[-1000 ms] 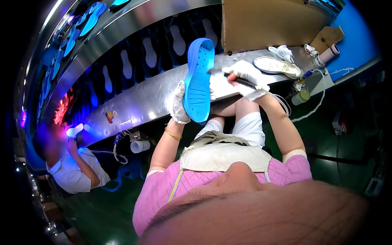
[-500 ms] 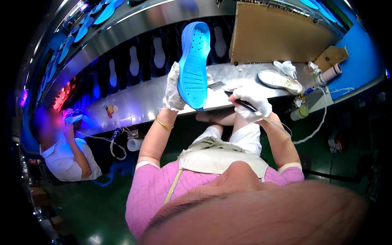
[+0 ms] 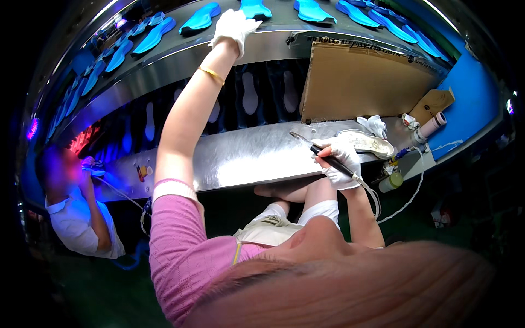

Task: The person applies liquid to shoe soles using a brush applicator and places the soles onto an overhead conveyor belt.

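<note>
My left hand (image 3: 234, 30), in a white glove, reaches up to the upper belt. Its fingers are at the near end of a blue shoe sole (image 3: 256, 7), apparently gripping it; the top frame edge cuts off the sole's far part. Lower down, my gloved right hand (image 3: 342, 162) grips a pen-like corded tool (image 3: 334, 162) with a black handle and thin metal tip. That tip points up and left above the metal bench (image 3: 240, 158). Beside the right hand lies a pale sole-shaped piece (image 3: 365, 143) with a crumbly-looking surface.
More blue soles (image 3: 200, 18) lie along the upper belt (image 3: 281, 22). A cardboard sheet (image 3: 366, 82) stands behind the bench. At right are a crumpled white cloth (image 3: 373, 126), a pinkish roll (image 3: 432, 126) and a yellow-green bottle (image 3: 391, 182). A co-worker (image 3: 82, 213) sits at left.
My left hand has swung up and away from in front of me to the upper belt, and no sole hangs over the bench now. My right hand has turned the tool tip outward over the bench.
</note>
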The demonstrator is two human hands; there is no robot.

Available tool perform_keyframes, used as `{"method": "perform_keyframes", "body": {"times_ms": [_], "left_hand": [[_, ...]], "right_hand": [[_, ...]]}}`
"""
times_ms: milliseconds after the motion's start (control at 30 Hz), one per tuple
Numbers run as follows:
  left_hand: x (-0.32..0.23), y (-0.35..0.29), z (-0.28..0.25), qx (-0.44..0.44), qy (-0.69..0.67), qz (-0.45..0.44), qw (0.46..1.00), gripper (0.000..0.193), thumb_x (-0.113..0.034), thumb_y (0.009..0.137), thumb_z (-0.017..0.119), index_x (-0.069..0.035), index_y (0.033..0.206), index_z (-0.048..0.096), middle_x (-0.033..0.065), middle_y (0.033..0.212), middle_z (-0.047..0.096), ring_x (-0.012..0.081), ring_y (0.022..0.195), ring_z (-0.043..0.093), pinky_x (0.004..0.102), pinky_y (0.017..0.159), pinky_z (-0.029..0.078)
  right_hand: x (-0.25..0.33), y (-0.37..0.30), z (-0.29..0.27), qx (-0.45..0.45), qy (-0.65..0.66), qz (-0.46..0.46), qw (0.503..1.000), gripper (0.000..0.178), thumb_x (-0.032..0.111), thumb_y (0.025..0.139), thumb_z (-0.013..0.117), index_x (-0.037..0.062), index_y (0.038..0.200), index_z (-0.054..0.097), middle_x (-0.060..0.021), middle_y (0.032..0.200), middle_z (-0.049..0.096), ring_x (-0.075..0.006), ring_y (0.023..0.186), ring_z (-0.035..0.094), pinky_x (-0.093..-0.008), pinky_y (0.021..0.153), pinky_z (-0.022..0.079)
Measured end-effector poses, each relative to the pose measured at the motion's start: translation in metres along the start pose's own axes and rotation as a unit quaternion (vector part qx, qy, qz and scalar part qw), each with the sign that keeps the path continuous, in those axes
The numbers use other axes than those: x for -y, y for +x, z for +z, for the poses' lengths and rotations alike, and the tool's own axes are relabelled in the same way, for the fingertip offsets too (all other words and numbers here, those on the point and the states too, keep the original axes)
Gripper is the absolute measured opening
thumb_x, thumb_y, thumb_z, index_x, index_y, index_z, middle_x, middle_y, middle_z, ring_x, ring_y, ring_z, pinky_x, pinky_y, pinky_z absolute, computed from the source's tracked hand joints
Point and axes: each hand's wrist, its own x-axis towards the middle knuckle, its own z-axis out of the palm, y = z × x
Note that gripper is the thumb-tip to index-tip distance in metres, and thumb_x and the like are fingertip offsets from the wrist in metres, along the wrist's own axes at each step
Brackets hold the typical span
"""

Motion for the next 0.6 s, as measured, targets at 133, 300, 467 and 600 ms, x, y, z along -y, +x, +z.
{"method": "perform_keyframes", "body": {"times_ms": [133,300,467,600], "left_hand": [[0.036,-0.001,0.05,-0.28,-0.312,-0.115,0.901,0.047,-0.019,0.087,0.057,-0.018,0.133,0.05,0.0143,0.128,0.056,0.0343,0.118,0.052,0.04,0.104,0.04],[0.108,0.006,0.1,0.079,-0.32,-0.195,0.924,0.036,-0.027,0.082,0.063,-0.014,0.115,0.064,0.0148,0.112,0.064,0.0326,0.101,0.061,0.0388,0.088,0.049],[0.089,-0.051,0.066,-0.19,-0.299,-0.125,0.927,0.031,-0.035,0.079,0.072,-0.013,0.1,0.068,0.0112,0.098,0.064,0.0322,0.093,0.061,0.0401,0.083,0.049],[0.083,-0.116,0.003,-0.272,-0.644,-0.159,0.697,0.03,-0.025,0.081,0.077,-0.002,0.097,0.068,0.0078,0.094,0.066,0.0169,0.089,0.062,0.027,0.084,0.048]], "right_hand": [[-0.017,-0.005,-0.001,0.004,0.104,0.071,0.992,0.021,-0.012,0.076,0.068,0.003,0.088,0.061,-0.0114,0.098,0.063,-0.0158,0.08,0.064,-0.028,0.075,0.053],[-0.022,-0.01,0.016,0.018,0.101,0.061,0.993,0.024,-0.013,0.075,0.069,0.0041,0.09,0.061,-0.0093,0.097,0.063,-0.0144,0.079,0.063,-0.0267,0.074,0.052],[-0.012,-0.026,0.024,0.025,0.064,0.061,0.996,0.024,-0.012,0.076,0.069,0.0045,0.092,0.062,-0.0068,0.092,0.064,-0.0134,0.084,0.063,-0.0258,0.077,0.051],[-0.017,-0.038,0.018,-0.008,0.117,0.111,0.987,0.023,-0.008,0.077,0.071,0.0036,0.094,0.061,-0.006,0.091,0.065,-0.0123,0.085,0.062,-0.0256,0.079,0.051]]}}
